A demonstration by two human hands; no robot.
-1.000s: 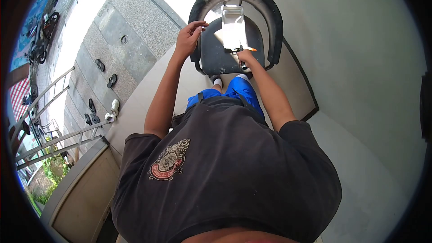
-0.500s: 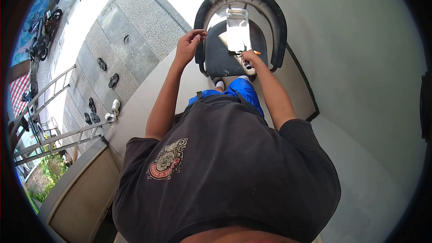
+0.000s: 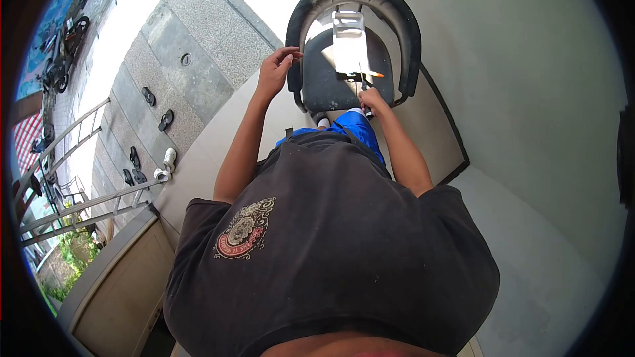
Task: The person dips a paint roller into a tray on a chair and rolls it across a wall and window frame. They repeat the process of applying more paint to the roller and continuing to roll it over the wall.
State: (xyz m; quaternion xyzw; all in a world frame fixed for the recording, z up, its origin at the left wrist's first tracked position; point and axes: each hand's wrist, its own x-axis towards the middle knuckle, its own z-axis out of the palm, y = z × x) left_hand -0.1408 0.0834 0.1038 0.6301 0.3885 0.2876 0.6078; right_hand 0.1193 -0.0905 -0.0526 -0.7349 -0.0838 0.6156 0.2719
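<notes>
Black padding covers the chair (image 3: 331, 89), which stands on the floor (image 3: 529, 106) just ahead of the person's knees, with a pale metal plate (image 3: 349, 43) lying on its seat. The right hand (image 3: 374, 100) has its fingers clenched round a slim tool (image 3: 363, 83) whose tip meets the plate's near edge. The left hand (image 3: 276, 69) curls its fingers over the chair's curved arm. The step looks like working a fastener there: best keep the tool in line with it, press squarely, and brace the chair against turning
</notes>
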